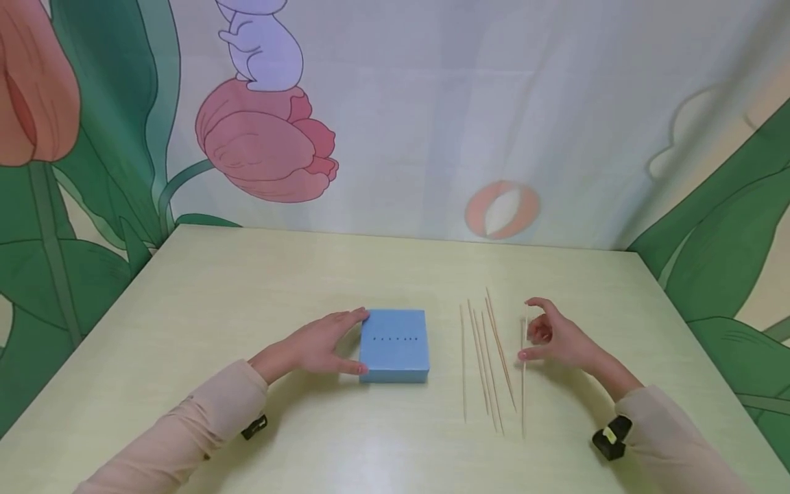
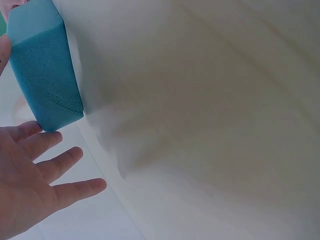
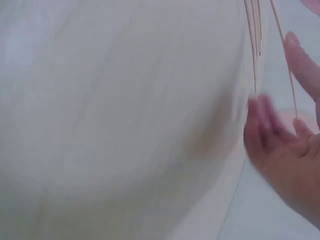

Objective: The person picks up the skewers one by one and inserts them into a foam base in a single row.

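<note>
I have the blue block [image 1: 395, 341] sitting flat on the pale tabletop [image 1: 278, 274], a row of small dark dots [image 1: 397, 338] across its top face. At the block's left side, the left hand [image 1: 321, 339] grips it lightly, the forefinger at the far left corner and the thumb at the near left one; from the left wrist camera I see the other fingers spread apart, clear of the block. To the right of the block, several thin sticks [image 1: 464, 363] lie side by side on the table, pointing roughly away from the person, some close together. Beyond those, farther right of the block, the right hand [image 1: 558, 336] grasps a single stick [image 1: 524, 401] between forefinger and thumb, the forefinger at its far end and the thumb lower down, with the remaining fingers curled in. I cannot tell whether that stick's near end touches the table. Well behind the block hangs a printed curtain [image 1: 401, 137], and nearer the person than the block, a black device [image 1: 611, 438] shows at the right wrist.
</note>
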